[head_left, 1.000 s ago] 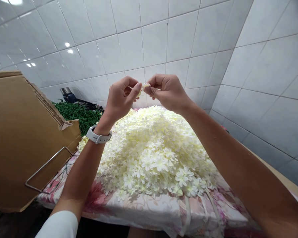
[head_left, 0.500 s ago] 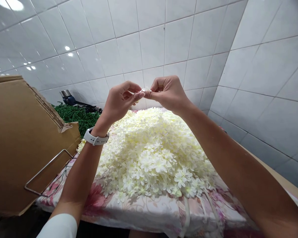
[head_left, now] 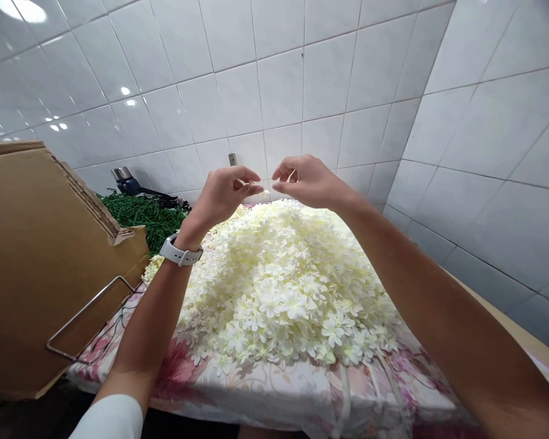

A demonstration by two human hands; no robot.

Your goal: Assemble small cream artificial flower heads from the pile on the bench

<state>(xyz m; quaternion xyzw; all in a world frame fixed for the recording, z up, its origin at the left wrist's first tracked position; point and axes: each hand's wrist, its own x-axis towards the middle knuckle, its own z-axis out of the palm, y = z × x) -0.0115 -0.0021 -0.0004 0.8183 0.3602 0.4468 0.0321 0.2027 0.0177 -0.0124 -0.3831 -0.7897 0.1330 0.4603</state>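
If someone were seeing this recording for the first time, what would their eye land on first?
Most likely the big mound of creamy-white, petalled flowers, filling the middle of the pink-and-white floral cloth. Next, the bare left hand and bare right hand, close together over the mound's far side, with a tiny pale piece between them. At the left stands a large brown cardboard box, with a wiry green tangle just beyond it.
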